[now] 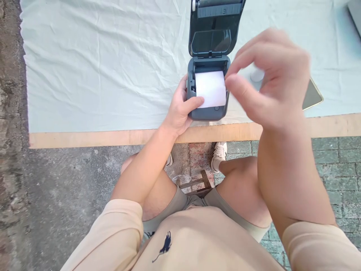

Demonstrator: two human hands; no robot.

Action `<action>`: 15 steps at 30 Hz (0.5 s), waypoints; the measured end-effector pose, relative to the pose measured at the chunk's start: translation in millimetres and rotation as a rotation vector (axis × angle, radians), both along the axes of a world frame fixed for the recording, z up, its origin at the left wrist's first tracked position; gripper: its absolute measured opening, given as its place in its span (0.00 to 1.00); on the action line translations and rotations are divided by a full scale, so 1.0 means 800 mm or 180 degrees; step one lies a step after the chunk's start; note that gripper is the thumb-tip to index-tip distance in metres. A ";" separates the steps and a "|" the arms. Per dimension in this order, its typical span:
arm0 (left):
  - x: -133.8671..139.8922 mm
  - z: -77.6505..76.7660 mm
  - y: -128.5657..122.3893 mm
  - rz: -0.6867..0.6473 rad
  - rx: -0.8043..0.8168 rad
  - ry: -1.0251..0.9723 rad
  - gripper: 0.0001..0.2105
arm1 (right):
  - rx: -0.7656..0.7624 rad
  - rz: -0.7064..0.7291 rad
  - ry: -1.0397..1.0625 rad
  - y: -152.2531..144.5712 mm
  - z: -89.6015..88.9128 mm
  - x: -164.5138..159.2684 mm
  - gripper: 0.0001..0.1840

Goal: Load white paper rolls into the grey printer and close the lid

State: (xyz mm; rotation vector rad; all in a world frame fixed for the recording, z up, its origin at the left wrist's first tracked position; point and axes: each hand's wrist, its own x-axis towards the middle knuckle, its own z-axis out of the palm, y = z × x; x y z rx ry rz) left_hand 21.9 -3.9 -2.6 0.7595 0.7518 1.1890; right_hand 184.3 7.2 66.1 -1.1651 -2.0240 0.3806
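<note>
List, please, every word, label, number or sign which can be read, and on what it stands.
No words, brands or numbers are readable.
Button on dark device: small round sign, apparently power.
Open lid: marking too small to read.
White paper: no print visible.
Shirt: dark emblem, no readable letters.

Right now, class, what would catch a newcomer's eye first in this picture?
At upper centre, the dark device, its lid raised, shows bright white paper in its opening. The left hand grips its left side; the right hand, large and blurred, fills the space to its right.
</note>
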 end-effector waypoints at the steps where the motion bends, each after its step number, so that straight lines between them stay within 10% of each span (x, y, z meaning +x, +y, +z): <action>1: 0.000 0.001 -0.001 -0.0027 0.0006 0.0062 0.18 | 0.0174 -0.0217 0.0260 0.003 -0.001 0.003 0.06; 5: -0.001 0.005 -0.006 -0.0151 0.0060 0.0173 0.25 | 0.0264 -0.0366 0.0857 0.016 -0.007 0.007 0.21; 15: -0.009 -0.040 0.017 -0.0483 0.0721 0.0364 0.45 | -0.0835 -0.0310 0.1359 0.009 -0.008 -0.011 0.13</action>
